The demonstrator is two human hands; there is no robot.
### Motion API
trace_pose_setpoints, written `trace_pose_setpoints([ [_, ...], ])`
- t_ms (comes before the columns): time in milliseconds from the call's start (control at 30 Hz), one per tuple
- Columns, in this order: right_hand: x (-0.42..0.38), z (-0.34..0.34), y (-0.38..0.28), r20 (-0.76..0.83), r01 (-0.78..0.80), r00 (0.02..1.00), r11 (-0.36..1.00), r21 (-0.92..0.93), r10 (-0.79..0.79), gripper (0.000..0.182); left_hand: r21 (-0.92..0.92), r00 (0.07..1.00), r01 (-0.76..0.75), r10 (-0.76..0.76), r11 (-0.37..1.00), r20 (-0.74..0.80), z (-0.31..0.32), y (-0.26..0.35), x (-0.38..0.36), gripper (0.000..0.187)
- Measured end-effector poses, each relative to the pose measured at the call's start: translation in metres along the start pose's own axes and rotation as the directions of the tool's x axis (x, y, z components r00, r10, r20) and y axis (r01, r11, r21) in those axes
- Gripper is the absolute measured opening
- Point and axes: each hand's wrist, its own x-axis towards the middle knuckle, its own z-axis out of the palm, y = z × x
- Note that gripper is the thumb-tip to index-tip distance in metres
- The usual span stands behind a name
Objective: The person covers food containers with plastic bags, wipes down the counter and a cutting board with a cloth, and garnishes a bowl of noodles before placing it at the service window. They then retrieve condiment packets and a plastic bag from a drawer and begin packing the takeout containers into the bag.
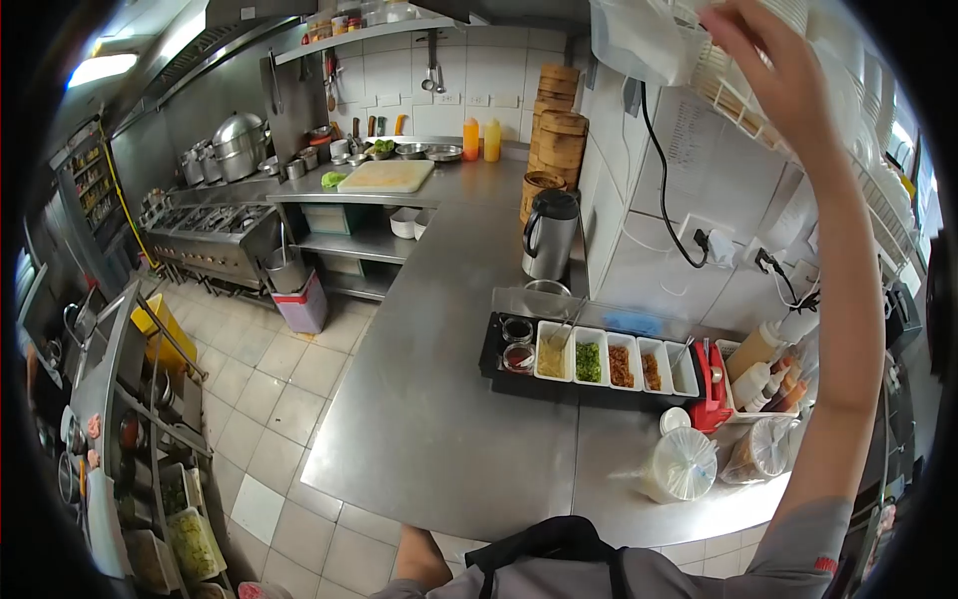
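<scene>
My right hand is raised high at the upper right, at the front of a wire rack. Its fingers stretch toward a translucent plastic bin, and the top edge of the view cuts part of them off. Stacked white plastic containers stand on the rack beside the hand. Of my left arm only a bit of forearm shows at the counter's near edge; the hand is hidden below it.
The steel counter bears a black condiment holder, a red tape dispenser, bagged tubs, squeeze bottles and a steel jug. Bamboo steamers, a cutting board and a stove stand farther back. Black cables hang along the wall.
</scene>
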Motion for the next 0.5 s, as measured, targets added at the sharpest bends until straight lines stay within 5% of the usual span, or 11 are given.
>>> trace_pose_setpoints([
  [33, 0.023, 0.008, 0.001, -0.042, -0.099, 0.994, 0.994, 0.048, 0.101, 0.022, -0.094, 0.999, -0.012, 0.015, 0.995, 0.030, -0.004, 0.001, -0.001, 0.043],
  [133, 0.078, 0.024, 0.025, 0.204, -0.418, 0.880, 0.903, -0.095, 0.429, 0.022, -0.332, 0.989, -0.037, 0.082, 0.942, 0.122, -0.015, 0.006, -0.002, 0.045],
  [200, 0.089, 0.038, 0.039, 0.239, -0.440, 0.866, 0.896, -0.057, 0.440, 0.021, -0.442, 0.973, -0.035, 0.131, 0.896, 0.188, -0.025, 0.008, 0.001, 0.047],
  [267, 0.099, 0.050, 0.051, 0.307, -0.492, 0.830, 0.871, 0.012, 0.465, 0.019, -0.363, 0.971, -0.026, 0.109, 0.931, 0.211, -0.036, 0.016, 0.001, 0.048],
  [367, 0.103, 0.055, 0.055, 0.403, -0.664, 0.705, 0.743, 0.087, 0.583, 0.017, 0.033, 0.980, 0.026, -0.032, 0.999, 0.196, -0.064, 0.034, -0.013, 0.044],
  [433, 0.103, 0.047, 0.032, 0.387, -0.809, 0.559, 0.584, 0.063, 0.733, 0.017, -0.016, 0.976, 0.063, -0.058, 0.998, 0.209, -0.088, 0.049, -0.037, 0.040],
  [500, 0.108, 0.054, 0.060, 0.476, -0.805, 0.580, 0.553, 0.214, 0.661, 0.017, -0.013, 0.963, 0.058, -0.053, 0.998, 0.264, -0.117, 0.052, -0.045, 0.031],
])
